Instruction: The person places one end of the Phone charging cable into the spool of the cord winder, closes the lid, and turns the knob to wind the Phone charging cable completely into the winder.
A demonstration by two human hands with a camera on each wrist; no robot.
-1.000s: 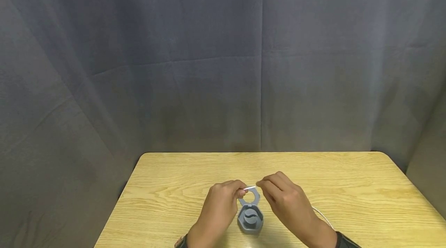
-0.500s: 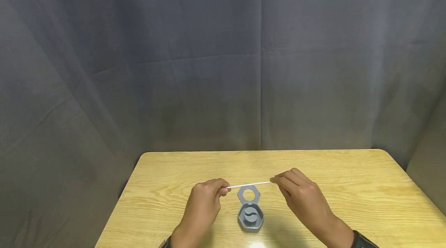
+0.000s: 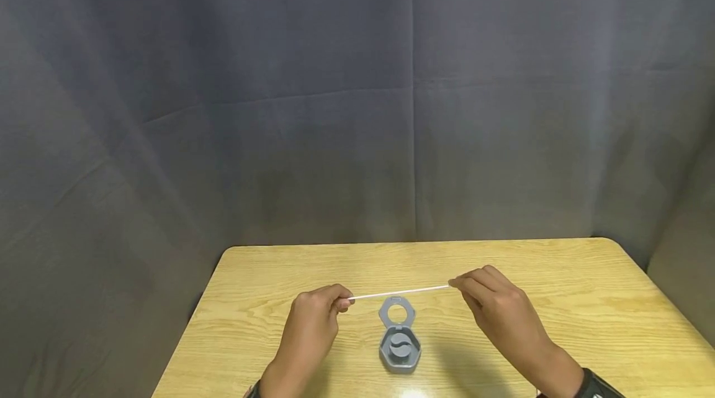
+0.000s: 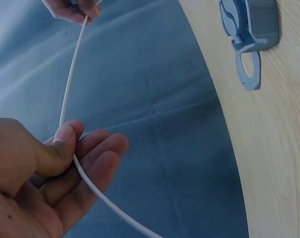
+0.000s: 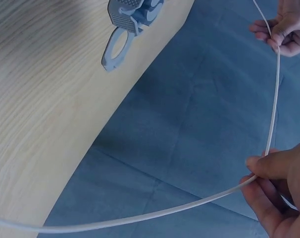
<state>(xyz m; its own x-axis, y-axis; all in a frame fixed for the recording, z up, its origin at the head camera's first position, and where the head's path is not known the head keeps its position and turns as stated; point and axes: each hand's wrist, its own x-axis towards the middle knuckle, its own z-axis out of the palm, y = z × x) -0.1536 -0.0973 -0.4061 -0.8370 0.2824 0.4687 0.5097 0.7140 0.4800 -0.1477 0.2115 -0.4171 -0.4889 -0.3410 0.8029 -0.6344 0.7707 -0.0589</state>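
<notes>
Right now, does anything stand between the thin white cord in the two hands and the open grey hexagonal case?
Nothing visible does. The left hand and right hand pinch the thin white cord above the wood-grained table, and the grey flap with a round hole is folded back, leaving the grey hexagonal case uncovered.

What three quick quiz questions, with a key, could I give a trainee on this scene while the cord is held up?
1. What do the left hand and right hand both pinch?
2. How does the lid of the grey case stand in the head view?
A) closed over the case
B) open, on the case's far side
C) held in a hand
3. True or false: cord is wound round the case's core.

Key:
1. The white cord.
2. B.
3. False; the core shows no cord round it.
</notes>
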